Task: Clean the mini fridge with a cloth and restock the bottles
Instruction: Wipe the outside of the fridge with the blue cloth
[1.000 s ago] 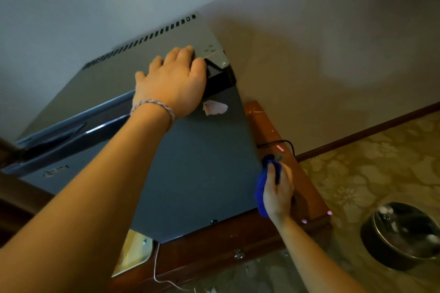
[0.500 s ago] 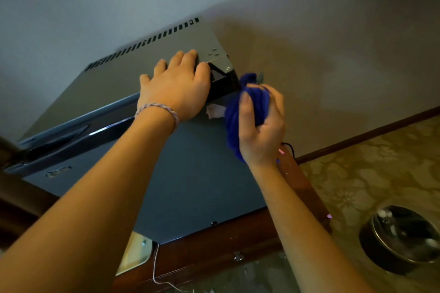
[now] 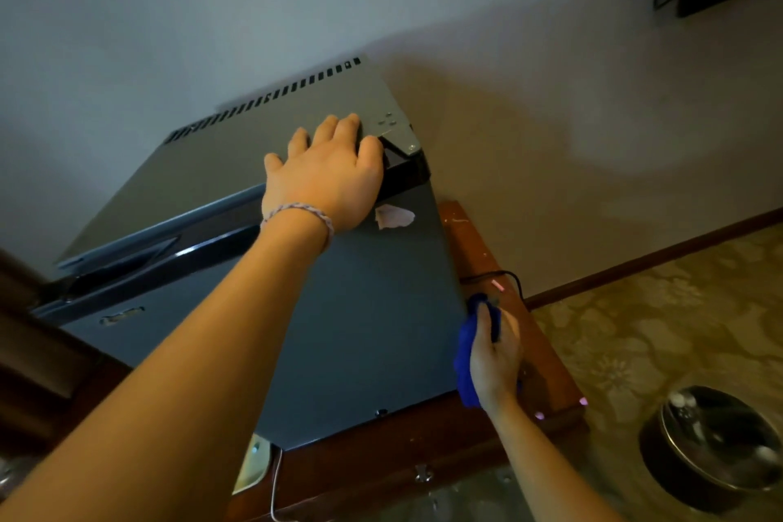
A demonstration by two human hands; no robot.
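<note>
Right hand [image 3: 493, 356] is back down at the fridge's [image 3: 360, 309] lower right edge, about 4 o'clock in frame. Half a second ago it was up near the top right corner by the hinge; a second ago it was low, same spot as now. So that's one full up-and-down pass along the right door edge. Fingers are curled round the blue cloth [image 3: 466, 360], bunched between palm and the door side.

Left hand [image 3: 326, 178] hasn't moved: flat, fingers straight, pressing on the top front corner at 12 o'clock, bracing the fridge. It grips nothing.

Fridge sits on the wood cabinet [image 3: 487, 246], door closed, centre frame. A torn sticker scrap [image 3: 394, 217] remains on the door just below the left hand; the wiping hasn't shifted it.

Read: exterior wipe in progress, right edge probably covered. The door face may still need passes, can't tell from here. Interior not visible and no bottles in view, so restocking hasn't started as far as I can see.

Other bits: black cable [image 3: 504, 278] on the cabinet top at 3 o'clock, close to the cloth hand, a snag risk on the next stroke. Lidded pot [image 3: 716, 445] on the floor at 5 o'clock, well apart.
</note>
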